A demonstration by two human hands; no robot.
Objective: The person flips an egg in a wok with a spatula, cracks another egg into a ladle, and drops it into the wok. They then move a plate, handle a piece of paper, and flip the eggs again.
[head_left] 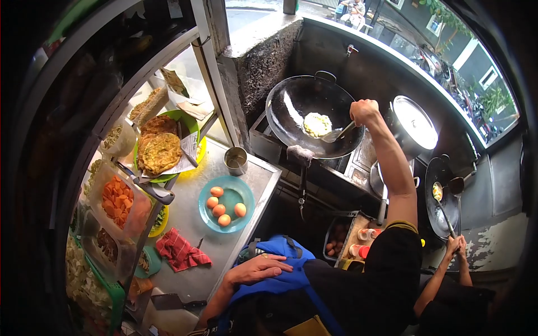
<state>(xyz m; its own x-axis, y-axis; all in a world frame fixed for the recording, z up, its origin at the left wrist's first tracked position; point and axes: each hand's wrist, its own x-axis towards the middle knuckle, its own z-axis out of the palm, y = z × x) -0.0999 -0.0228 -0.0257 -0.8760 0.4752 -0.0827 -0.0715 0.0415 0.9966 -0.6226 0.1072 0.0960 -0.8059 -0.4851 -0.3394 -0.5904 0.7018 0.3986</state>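
Observation:
My right hand [365,112] is wrapped around the handle of a metal spatula [334,135]. The spatula's blade reaches into a large black wok [286,112] and touches the edge of a pale yellow-green egg mixture [317,125] lying on the wok's bottom. My left hand [260,270] rests with its fingers extended on a blue bag or cloth [280,246] at my waist. Beyond it, on the metal counter, a teal plate [246,193] carries several brown eggs [218,210].
A co-worker's hands [457,246] hold tools in a second wok [434,173]. A lidded pot [413,123] stands beside my wok. On the counter are a metal cup [235,161], a red cloth [182,249], a cleaver [171,302] and fried omelettes [159,152]. Tubs hold cut carrots [116,203].

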